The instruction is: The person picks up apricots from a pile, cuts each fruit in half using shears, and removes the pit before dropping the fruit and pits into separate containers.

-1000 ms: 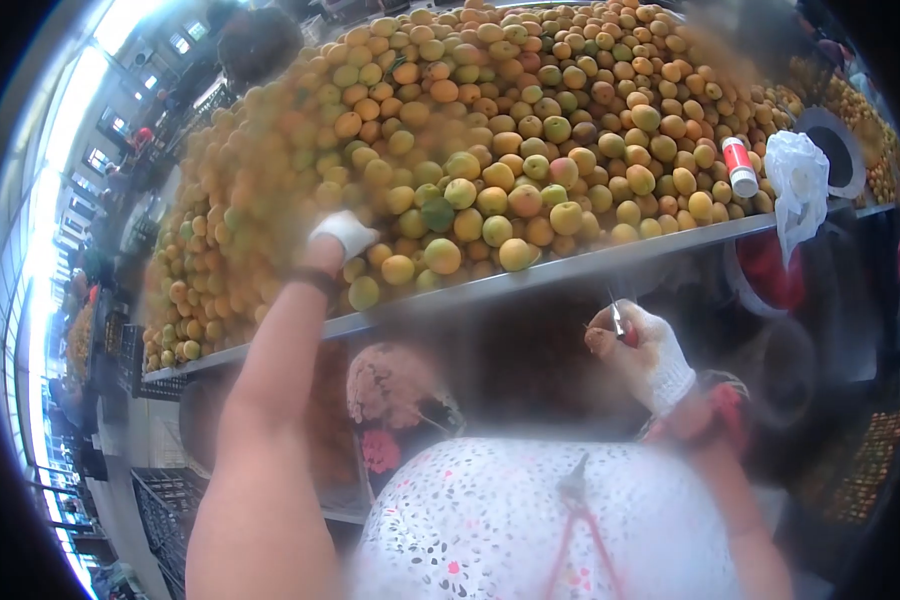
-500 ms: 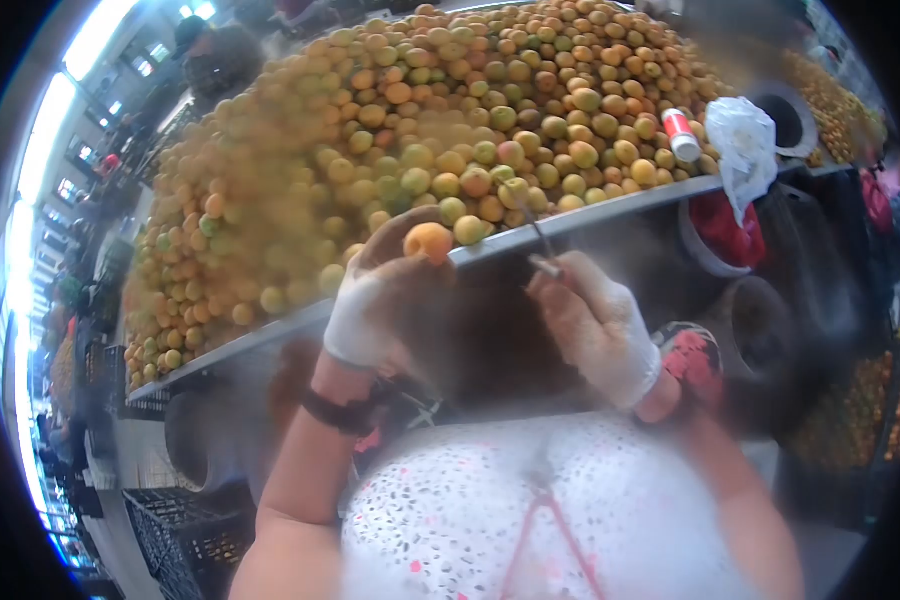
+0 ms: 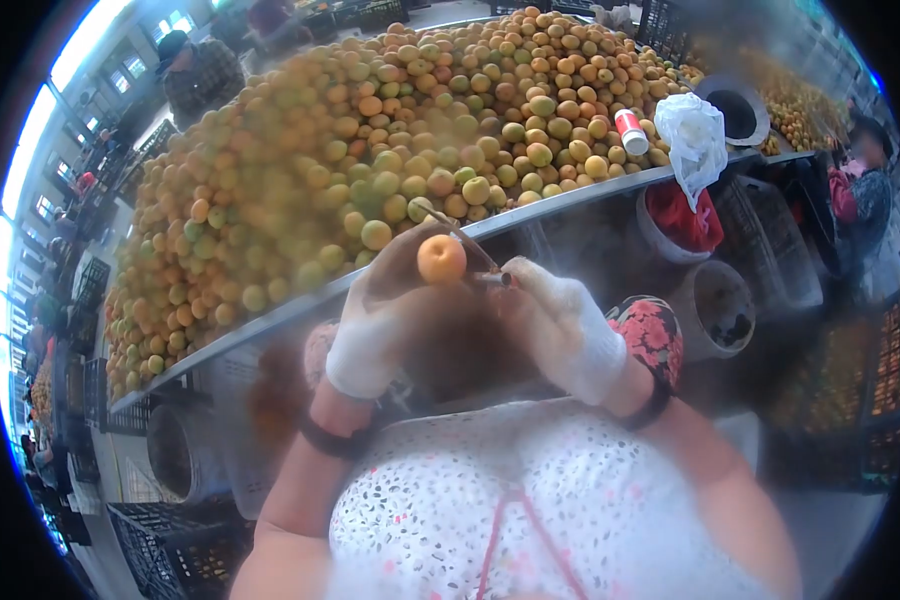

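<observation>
In my left hand [image 3: 375, 320], gloved in white, is an orange fruit [image 3: 442, 259] with its dimpled side facing up. My right hand [image 3: 560, 325], also gloved, pinches a small metal tool [image 3: 492, 279] whose tip points toward the fruit. A thin brown strip or stick [image 3: 460, 235] rises from the right fingers and passes above the fruit; what it is stays unclear. Both hands are close together in front of the metal edge [image 3: 530, 212] of a table heaped with orange and green fruits [image 3: 475, 190]. A blurry smear hides part of the fingers.
On the heap lie a red-and-white tube [image 3: 631, 132] and a white plastic bag [image 3: 692, 140]. Buckets, one with red cloth [image 3: 685, 222], stand below at the right. Black crates [image 3: 175, 545] are at the lower left. People [image 3: 198, 78] stand at the back left and far right.
My right hand has moved left, bringing the tool beside the fruit. The fruit now shows its dimple. The view has shifted, and more of the right-side person and buckets shows.
</observation>
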Motion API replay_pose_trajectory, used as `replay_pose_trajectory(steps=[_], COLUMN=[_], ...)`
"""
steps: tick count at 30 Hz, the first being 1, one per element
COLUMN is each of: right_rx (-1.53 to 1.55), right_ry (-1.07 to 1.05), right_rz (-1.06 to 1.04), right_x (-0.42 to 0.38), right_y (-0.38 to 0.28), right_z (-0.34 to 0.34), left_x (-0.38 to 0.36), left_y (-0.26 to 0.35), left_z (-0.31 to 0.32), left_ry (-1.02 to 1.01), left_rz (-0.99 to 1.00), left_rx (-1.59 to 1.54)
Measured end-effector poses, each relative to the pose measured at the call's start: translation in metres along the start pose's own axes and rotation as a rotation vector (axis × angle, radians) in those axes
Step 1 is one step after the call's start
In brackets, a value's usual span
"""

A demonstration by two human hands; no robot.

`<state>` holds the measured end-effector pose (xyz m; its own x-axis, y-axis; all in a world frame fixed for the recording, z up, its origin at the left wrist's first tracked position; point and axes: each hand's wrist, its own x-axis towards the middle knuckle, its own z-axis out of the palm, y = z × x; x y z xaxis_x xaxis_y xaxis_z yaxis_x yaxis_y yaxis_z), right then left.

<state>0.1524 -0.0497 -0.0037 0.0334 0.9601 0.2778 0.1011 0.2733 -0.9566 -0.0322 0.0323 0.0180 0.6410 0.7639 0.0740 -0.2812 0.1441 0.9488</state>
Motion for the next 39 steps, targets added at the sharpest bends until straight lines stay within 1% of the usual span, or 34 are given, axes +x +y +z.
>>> replay_pose_trajectory(steps=[1,3,4,5,6,8,9,10,11,12,13,14,15,17,19,20,22,23,24,25,26,27,28,30,31,32,34,35,39], right_rx=[-0.181,-0.227,-0.272,-0.275,-0.136,0.003,-0.120,-0.244,-0.245,-0.174,-0.102,-0.101,0.024,0.153,0.254,0.257,0.247,0.279,0.282,0.264,0.247,0.146,0.152,0.338,0.332,0.341,0.357,0.346,0.350], right_ry=[-0.027,-0.036,-0.042,-0.042,-0.035,-0.029,-0.034,-0.038,-0.035,-0.046,-0.059,-0.061,0.009,0.074,0.105,0.102,0.196,0.206,0.201,0.200,0.197,0.218,0.210,0.211,0.214,0.201,0.226,0.196,0.214], right_rz=[-0.040,-0.028,-0.009,-0.011,0.034,0.077,0.034,-0.010,-0.012,-0.007,-0.001,-0.003,-0.037,-0.078,0.157,0.148,0.116,0.152,0.139,0.131,0.119,0.061,0.040,0.154,0.096,0.086,0.165,0.153,0.159], right_x=[-0.002,-0.006,-0.008,-0.009,-0.010,-0.011,-0.012,-0.012,-0.013,-0.013,-0.012,-0.012,-0.011,-0.011,-0.016,-0.015,-0.015,-0.015,-0.016,-0.016,-0.016,-0.015,-0.015,-0.017,-0.017,-0.017,-0.017,-0.018,-0.020], right_y=[-0.007,-0.011,-0.013,-0.009,-0.001,0.002,-0.004,-0.007,-0.007,-0.005,-0.003,0.002,0.006,0.001,-0.028,-0.028,-0.028,-0.030,-0.030,-0.029,-0.028,-0.024,-0.026,-0.032,-0.027,-0.027,-0.031,-0.032,-0.024], right_z=[0.000,0.001,0.002,0.003,0.006,0.007,0.006,0.005,0.005,0.006,0.008,0.010,0.013,0.009,-0.004,-0.005,-0.005,-0.005,-0.005,-0.005,-0.005,-0.004,-0.005,-0.005,-0.005,-0.004,-0.002,-0.002,-0.001], left_x=[0.000,-0.001,-0.002,-0.003,-0.004,-0.006,-0.008,-0.010,-0.012,-0.011,-0.010,-0.009,-0.011,-0.015,-0.018,-0.020,-0.023,-0.024,-0.025,-0.030,-0.035,-0.040,-0.045,-0.052,-0.056,-0.061,-0.066,-0.068,-0.069], left_y=[0.000,0.001,0.002,0.003,0.006,0.012,0.013,0.014,0.014,0.013,0.011,0.010,0.011,0.016,0.023,0.028,0.039,0.042,0.046,0.051,0.056,0.062,0.068,0.080,0.084,0.085,0.087,0.087,0.081], left_z=[0.001,0.001,0.002,0.002,0.002,0.003,0.006,0.010,0.012,0.010,0.005,0.002,0.003,0.007,0.006,0.007,0.012,0.013,0.013,0.017,0.022,0.027,0.034,0.047,0.056,0.064,0.075,0.079,0.088], left_ry=[0.006,0.010,0.038,0.066,0.066,0.082,0.081,0.076,0.070,0.069,0.034,0.000,0.002,0.047,0.024,-0.004,-0.003,-0.112,-0.222,-0.222,-0.286,-0.370,-0.463,-0.642,-0.719,-0.772,-0.840,-0.855,-0.896], left_rz=[0.035,0.075,0.055,0.035,0.038,-0.022,-0.019,-0.015,-0.012,-0.011,-0.024,-0.035,-0.031,-0.006,0.006,0.012,0.020,0.068,0.115,0.106,0.130,0.166,0.227,0.402,0.492,0.572,0.687,0.715,0.763], left_rx=[0.000,0.000,0.096,0.190,0.189,0.393,0.393,0.260,0.127,0.128,0.052,-0.023,-0.021,-0.116,-0.144,-0.179,-0.207,-0.233,-0.258,-0.233,-0.202,-0.183,-0.164,-0.167,-0.188,-0.211,-0.253,-0.259,-0.276])
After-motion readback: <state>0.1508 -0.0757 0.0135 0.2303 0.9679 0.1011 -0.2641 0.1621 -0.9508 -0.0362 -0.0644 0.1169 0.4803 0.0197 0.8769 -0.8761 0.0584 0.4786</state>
